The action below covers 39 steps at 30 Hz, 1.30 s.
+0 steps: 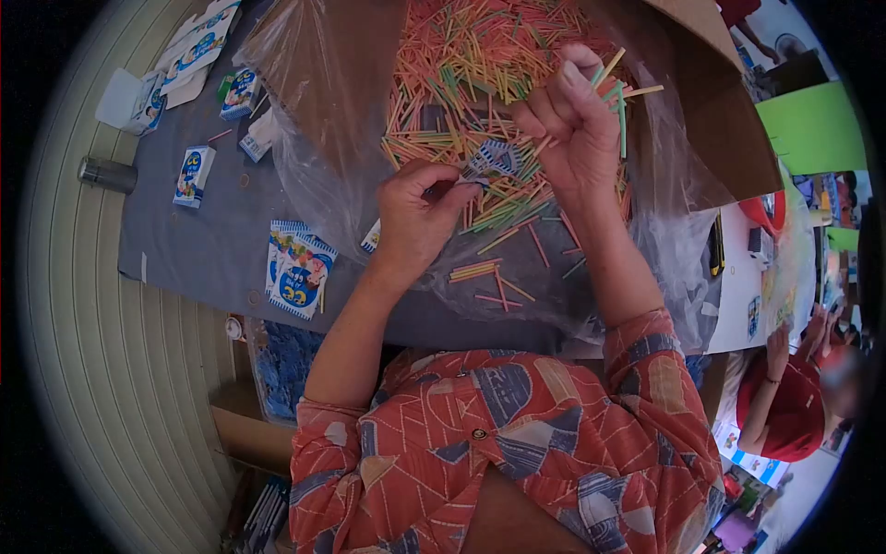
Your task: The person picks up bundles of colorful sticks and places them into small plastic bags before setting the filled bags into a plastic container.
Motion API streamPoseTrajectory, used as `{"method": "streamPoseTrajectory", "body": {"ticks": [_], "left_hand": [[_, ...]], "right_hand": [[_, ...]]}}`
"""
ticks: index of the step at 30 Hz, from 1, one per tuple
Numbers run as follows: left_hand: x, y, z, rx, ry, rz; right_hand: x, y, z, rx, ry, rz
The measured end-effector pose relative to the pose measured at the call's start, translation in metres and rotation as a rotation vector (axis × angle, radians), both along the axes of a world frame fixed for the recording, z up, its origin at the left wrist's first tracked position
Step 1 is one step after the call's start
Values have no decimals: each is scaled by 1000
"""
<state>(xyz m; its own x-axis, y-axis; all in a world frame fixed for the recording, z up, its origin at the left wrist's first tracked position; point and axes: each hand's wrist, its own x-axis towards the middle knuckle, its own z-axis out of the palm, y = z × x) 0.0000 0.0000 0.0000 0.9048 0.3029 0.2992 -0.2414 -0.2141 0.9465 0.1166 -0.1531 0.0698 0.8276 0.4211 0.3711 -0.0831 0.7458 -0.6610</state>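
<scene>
My left hand [420,208] pinches a small blue-and-white packet [494,160] between thumb and fingers, over a plastic-lined cardboard box. My right hand [577,120], raised to the right of it, is closed around several thin coloured sticks [623,92], yellow, green and pink, which poke out past the fingers. Beneath both hands lies a large heap of similar sticks [480,46] in the box. A few loose sticks [475,270] rest on the plastic near my body.
Printed packets [300,272] lie on the dark cloth [221,249] at the left, with a small upright box [194,175] and a metal cylinder [108,174] farther left. A box flap [729,120] rises on the right. A person in red [784,406] is at the right.
</scene>
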Motion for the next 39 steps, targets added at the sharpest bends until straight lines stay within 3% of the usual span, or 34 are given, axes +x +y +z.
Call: {"method": "streamPoseTrajectory", "body": {"ticks": [3, 5, 9, 13, 15, 16, 18, 22, 23, 27, 29, 33, 34, 36, 39], "left_hand": [[8, -2, -5, -26, -46, 21], [2, 0, -1, -16, -18, 37], [4, 2, -1, 20, -22, 66], [6, 3, -1, 49, -42, 92], [7, 4, -2, 39, -51, 99], [7, 6, -4, 80, -89, 98], [8, 6, -11, 121, -124, 97], [11, 3, -14, -59, -128, 82], [12, 3, -12, -92, -122, 79], [16, 2, -10, 10, -167, 71], [15, 3, -1, 194, -158, 89], [16, 4, -13, 79, -115, 74], [15, 4, -13, 60, -100, 75], [16, 3, -12, 41, -85, 74], [19, 2, -13, -35, -76, 63]], "right_hand": [[8, 1, 1, -94, 83, 68], [-7, 12, -6, -174, 174, -40], [-17, 18, -9, -400, -75, -222], [-22, 27, -15, -399, -260, -273], [-17, 26, -18, -540, -409, -228], [-18, 25, -16, -538, -411, -224], [-21, 22, -11, -832, -264, -194], [-10, 20, -20, -865, -257, -124], [-7, 20, -27, -767, -199, -95], [0, 19, -26, -584, 0, -57], [5, 17, -26, -516, 18, -64], [14, 11, -25, -276, 78, -1], [11, 12, -25, -274, 79, 3], [2, 16, -22, -524, -156, -138], [3, 17, -29, -621, -226, -80]]}}
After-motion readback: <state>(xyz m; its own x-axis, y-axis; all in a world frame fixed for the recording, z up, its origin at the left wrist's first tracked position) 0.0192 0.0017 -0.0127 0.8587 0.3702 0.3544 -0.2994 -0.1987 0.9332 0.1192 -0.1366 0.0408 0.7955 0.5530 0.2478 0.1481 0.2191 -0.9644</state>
